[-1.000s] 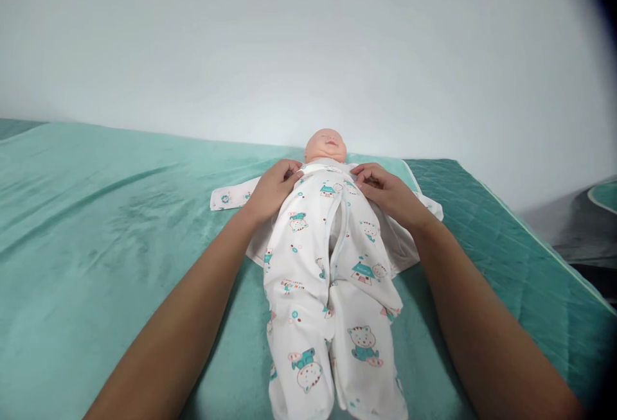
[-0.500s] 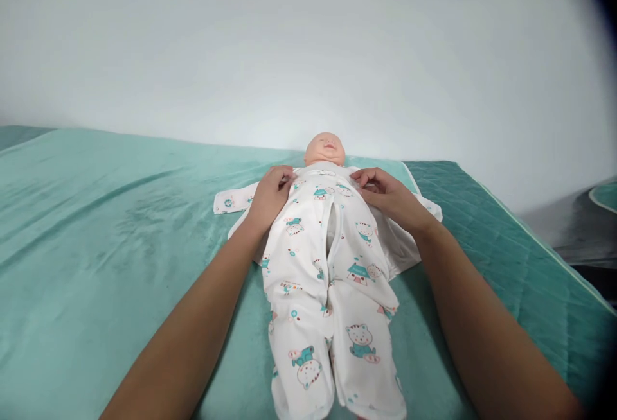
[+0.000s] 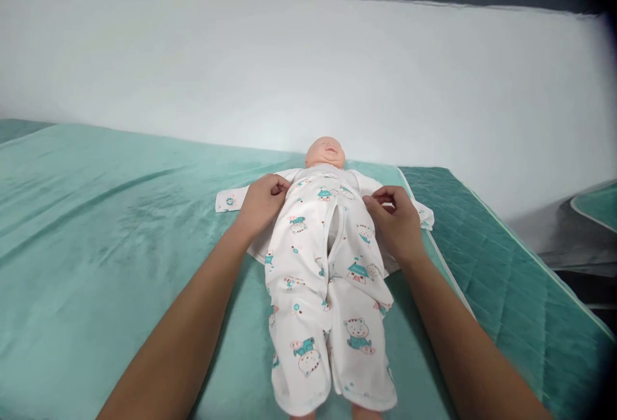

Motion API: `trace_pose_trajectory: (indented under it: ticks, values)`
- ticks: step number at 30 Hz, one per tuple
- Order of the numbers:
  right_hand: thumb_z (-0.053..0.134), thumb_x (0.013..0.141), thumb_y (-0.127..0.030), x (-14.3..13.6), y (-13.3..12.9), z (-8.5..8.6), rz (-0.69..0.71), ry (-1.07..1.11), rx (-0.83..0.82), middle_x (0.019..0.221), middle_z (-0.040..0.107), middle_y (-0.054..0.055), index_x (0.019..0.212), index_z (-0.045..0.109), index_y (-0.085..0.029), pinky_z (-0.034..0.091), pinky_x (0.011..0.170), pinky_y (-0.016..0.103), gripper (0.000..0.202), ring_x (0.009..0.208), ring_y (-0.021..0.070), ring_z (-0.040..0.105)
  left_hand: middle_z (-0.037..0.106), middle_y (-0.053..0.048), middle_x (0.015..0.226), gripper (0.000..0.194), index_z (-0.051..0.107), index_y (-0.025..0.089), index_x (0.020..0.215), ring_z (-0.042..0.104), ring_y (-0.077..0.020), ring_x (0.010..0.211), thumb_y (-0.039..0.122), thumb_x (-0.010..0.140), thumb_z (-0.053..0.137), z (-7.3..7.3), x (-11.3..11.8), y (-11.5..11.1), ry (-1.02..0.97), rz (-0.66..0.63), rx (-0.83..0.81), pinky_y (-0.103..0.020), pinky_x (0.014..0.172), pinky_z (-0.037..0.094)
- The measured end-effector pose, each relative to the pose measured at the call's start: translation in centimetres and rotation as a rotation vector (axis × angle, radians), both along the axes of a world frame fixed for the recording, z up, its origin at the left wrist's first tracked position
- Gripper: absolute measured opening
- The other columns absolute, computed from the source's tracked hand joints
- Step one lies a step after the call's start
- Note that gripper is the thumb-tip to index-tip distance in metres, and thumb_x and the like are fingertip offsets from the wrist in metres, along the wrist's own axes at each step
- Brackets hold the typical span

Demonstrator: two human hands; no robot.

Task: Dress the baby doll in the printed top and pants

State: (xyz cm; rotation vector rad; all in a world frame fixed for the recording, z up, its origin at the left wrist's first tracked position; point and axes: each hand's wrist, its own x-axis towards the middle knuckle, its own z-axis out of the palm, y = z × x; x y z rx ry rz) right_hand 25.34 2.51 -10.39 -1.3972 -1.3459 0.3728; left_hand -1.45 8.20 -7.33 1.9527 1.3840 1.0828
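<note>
- Scanning the printed white trousers [image 3: 340, 282] now: no readable word, brand or number!
- And there, on the teal-roofed house print [image 3: 358, 271], tiny marks show, too small and blurred to read!

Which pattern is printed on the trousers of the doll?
White trousers with cartoon animals and teal-roofed houses; head view shows it.

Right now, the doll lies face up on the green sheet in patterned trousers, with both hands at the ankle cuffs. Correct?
Only the last part is wrong: the head view shows the left hand and right hand at the upper sides of the patterned trousers. The doll does lie face up on the green sheet.
</note>
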Motion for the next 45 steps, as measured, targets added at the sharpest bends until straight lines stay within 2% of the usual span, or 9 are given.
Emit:
trace_pose_trajectory:
  ticks: [2,5,10,14,17,25,30,38,45]
  values:
    - [0.063,0.085,-0.053,0.1,-0.3,0.1,0.032,0.033,-0.129,0.078,0.060,0.000,0.087,0.060,-0.023,0.043,0.066,0.030,0.030,0.072,0.0170,0.053,0.066,0.000,0.083,0.010,0.064,0.021,0.083,0.057,-0.0143,0.068,0.022,0.078,0.055,0.4,-0.5,-0.3,-0.036,-0.061,-0.159,-0.028,0.064,0.047]
    - [0.057,0.087,-0.059,0.4,-0.5,0.4,0.127,-0.016,-0.282,0.070,0.058,-0.001,0.076,0.060,-0.022,0.037,0.062,0.029,0.039,0.068,0.0161,0.048,0.061,0.001,0.076,0.008,0.058,0.022,0.082,0.054,-0.0123,0.060,0.021,0.075,0.054,0.9,-1.4,-0.6,-0.101,-0.184,-0.382,-0.025,0.054,0.044]
    - [0.056,0.084,-0.067,1.5,-0.6,1.1,0.235,-0.040,-0.446,0.061,0.052,-0.001,0.063,0.057,-0.020,0.032,0.058,0.028,0.051,0.061,0.0150,0.043,0.061,0.000,0.077,0.011,0.056,0.022,0.081,0.058,-0.0128,0.065,0.022,0.071,0.061,1.2,-2.5,-0.6,-0.173,-0.363,-0.603,-0.025,0.057,0.048]
    - [0.063,0.079,-0.067,2.2,-0.7,1.2,0.348,0.046,-0.532,0.071,0.061,0.002,0.072,0.065,-0.020,0.039,0.060,0.029,0.047,0.065,0.0166,0.049,0.066,-0.001,0.089,0.017,0.059,0.023,0.089,0.063,-0.0144,0.075,0.023,0.072,0.062,1.1,-3.0,-0.5,-0.166,-0.409,-0.686,-0.026,0.061,0.052]
    - [0.066,0.074,-0.068,2.4,-0.6,1.1,0.390,0.111,-0.562,0.074,0.064,0.003,0.077,0.068,-0.022,0.044,0.061,0.030,0.046,0.067,0.0188,0.054,0.068,-0.002,0.096,0.023,0.060,0.023,0.096,0.064,-0.0157,0.080,0.023,0.073,0.062,0.6,-3.1,-0.4,-0.182,-0.400,-0.705,-0.026,0.063,0.052]
    - [0.068,0.074,-0.065,2.4,-0.5,0.7,0.444,0.206,-0.611,0.073,0.066,0.005,0.079,0.072,-0.022,0.050,0.066,0.035,0.043,0.072,0.0229,0.059,0.061,0.000,0.083,0.017,0.060,0.022,0.089,0.056,-0.0134,0.070,0.033,0.076,0.065,-0.3,-2.5,-2.1,-0.343,-0.286,-0.761,-0.025,0.059,0.050]
    - [0.071,0.075,-0.059,2.4,-0.5,0.6,0.432,0.261,-0.608,0.070,0.061,0.002,0.073,0.066,-0.022,0.048,0.063,0.031,0.038,0.065,0.0176,0.054,0.066,-0.002,0.098,0.030,0.060,0.023,0.098,0.063,-0.0182,0.085,0.021,0.069,0.066,-0.2,-2.3,-2.6,-0.412,-0.320,-0.796,-0.029,0.067,0.054]
    - [0.067,0.080,-0.058,2.3,-0.5,0.0,0.492,0.261,-0.561,0.069,0.059,0.000,0.070,0.064,-0.021,0.042,0.059,0.028,0.038,0.062,0.0140,0.048,0.066,-0.003,0.093,0.026,0.059,0.024,0.094,0.062,-0.0193,0.083,0.022,0.069,0.067,-1.1,-2.2,-2.6,-0.379,-0.320,-0.675,-0.032,0.069,0.055]
    - [0.076,0.074,-0.052,2.9,-0.8,0.8,0.639,0.373,-0.608,0.087,0.064,0.003,0.086,0.066,-0.024,0.050,0.078,0.033,0.032,0.079,0.0185,0.057,0.066,-0.004,0.104,0.030,0.056,0.024,0.099,0.061,-0.0224,0.098,0.019,0.070,0.065,-0.4,-2.1,-2.8,-0.206,-0.332,-0.619,-0.033,0.076,0.054]
